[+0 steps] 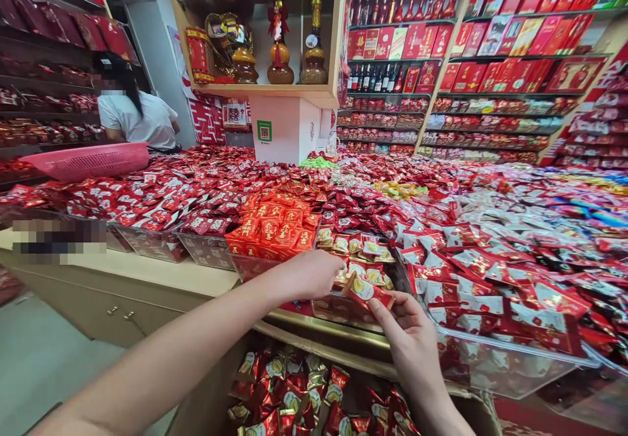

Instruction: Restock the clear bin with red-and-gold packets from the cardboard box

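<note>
My right hand [409, 331] pinches a wrapped candy [366, 290] in red and gold, with a pale yellow picture on it, above the front edge of a clear bin [346, 308]. Similar wrapped candies [370, 248] lie in rows inside that bin. Over the bin's left part, my left hand [321, 274] is closed, its fingertips turned down and hidden behind the hand. Whether it holds anything cannot be seen. Below both hands stands an open cardboard box [324, 351] with many loose candies [304, 393] in the same wrapping.
Left of my hands is a bin of orange-red packets [275, 227]. Clear bins of red-and-white packets [490, 292] stand to the right. A pink basket [91, 161] rests on the counter, near a person in a white shirt [140, 119]. Shelves [422, 60] of bottles and boxes line the back.
</note>
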`<state>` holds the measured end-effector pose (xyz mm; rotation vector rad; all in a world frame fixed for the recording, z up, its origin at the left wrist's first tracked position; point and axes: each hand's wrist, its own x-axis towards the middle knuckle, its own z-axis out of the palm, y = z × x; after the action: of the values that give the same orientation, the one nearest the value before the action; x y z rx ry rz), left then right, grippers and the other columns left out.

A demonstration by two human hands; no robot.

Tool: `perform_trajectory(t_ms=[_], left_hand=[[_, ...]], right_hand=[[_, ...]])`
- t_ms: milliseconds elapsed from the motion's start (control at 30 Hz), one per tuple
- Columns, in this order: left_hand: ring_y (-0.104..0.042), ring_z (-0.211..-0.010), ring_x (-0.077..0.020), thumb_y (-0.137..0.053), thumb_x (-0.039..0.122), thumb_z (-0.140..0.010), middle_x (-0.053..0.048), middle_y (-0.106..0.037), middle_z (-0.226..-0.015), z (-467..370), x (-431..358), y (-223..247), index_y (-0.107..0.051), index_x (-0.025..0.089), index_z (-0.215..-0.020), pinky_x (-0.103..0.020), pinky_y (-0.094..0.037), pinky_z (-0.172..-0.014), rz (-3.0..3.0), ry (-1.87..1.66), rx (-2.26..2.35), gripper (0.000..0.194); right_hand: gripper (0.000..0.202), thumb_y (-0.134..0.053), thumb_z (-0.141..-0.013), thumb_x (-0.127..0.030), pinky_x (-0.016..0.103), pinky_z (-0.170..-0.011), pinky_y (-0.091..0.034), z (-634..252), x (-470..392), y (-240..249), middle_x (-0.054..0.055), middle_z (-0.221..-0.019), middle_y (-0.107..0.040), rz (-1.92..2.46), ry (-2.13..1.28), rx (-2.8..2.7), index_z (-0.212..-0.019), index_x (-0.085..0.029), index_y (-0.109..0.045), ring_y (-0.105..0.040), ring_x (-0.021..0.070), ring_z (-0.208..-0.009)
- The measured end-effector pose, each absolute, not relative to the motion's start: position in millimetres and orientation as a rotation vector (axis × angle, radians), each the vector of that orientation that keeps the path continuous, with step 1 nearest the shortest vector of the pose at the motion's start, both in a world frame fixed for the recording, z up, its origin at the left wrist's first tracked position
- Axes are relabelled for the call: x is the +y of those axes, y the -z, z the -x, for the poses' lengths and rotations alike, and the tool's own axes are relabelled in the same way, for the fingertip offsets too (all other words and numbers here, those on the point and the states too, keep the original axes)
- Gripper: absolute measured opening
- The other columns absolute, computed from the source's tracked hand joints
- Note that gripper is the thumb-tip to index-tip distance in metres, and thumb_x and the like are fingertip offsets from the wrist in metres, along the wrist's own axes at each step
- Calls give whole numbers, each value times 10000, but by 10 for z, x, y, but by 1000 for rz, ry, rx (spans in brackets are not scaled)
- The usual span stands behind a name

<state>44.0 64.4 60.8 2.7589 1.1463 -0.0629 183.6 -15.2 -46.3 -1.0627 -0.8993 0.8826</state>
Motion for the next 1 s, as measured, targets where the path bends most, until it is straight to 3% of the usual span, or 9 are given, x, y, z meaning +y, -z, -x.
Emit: perform_trajectory(t_ms=[100, 167, 233, 300, 533, 733, 1000], left_hand=[[-591, -753, -130, -295, 236, -880, -36, -643, -905, -299, 468, -393, -554, 177, -1017, -220, -438, -651, -2424, -384, 1002, 299], [-567, -680, -112, -418, 300, -841, -4, -621, -777, -236, 385, -175, -562, 161, -937, -202, -430, -608, -2031, -590, 843, 221], [-538, -642, -93, -561, 253, -753, 25, -571, -695, -189, 342, 27, -549, 147, -832, -192, -420, -601, -1733, -769, 829, 132], [-522, -582, -78, -633, 236, -688, 47, -535, -640, -148, 329, 164, -496, 151, -742, -184, -417, -554, -1499, -840, 819, 170], [-611, -516, -105, -630, 362, -700, 34, -603, -625, -95, 286, 258, -397, 173, -726, -178, -427, -461, -1099, -826, 687, 301], [-633, -607, -103, -599, 347, -743, 17, -642, -718, -174, 163, 316, -390, 182, -744, -180, -437, -530, -906, -881, 568, 267], [-616, -715, -114, -635, 300, -723, -11, -641, -778, -209, 137, 349, -430, 170, -747, -218, -447, -638, -939, -882, 637, 244]], right_hand=[[199, -660, -683, -313, 266, -610, -511, -1788, -189, 466, 4, -746, -649, 1044, -928, -922, -771, -197, -525, -596, 138, -638], [164, -656, -686, -303, 266, -629, -502, -1756, -212, 477, 8, -730, -648, 1068, -911, -1018, -739, -191, -549, -594, 144, -656], [138, -644, -694, -301, 277, -659, -493, -1717, -231, 486, 27, -740, -648, 1107, -863, -1130, -723, -181, -582, -592, 159, -688], [129, -624, -711, -301, 291, -683, -491, -1670, -244, 492, 45, -756, -651, 1124, -840, -1205, -732, -176, -604, -594, 172, -714], [287, -651, -689, -279, 317, -649, -534, -1554, -226, 542, 66, -868, -656, 1057, -939, -1062, -930, -204, -516, -629, 192, -745], [271, -649, -695, -316, 259, -552, -517, -1563, -230, 565, -10, -675, -608, 1163, -872, -948, -845, -211, -450, -608, 139, -572], [306, -674, -668, -284, 230, -601, -506, -1539, -232, 539, -13, -757, -573, 1137, -761, -921, -857, -225, -441, -587, 121, -669]])
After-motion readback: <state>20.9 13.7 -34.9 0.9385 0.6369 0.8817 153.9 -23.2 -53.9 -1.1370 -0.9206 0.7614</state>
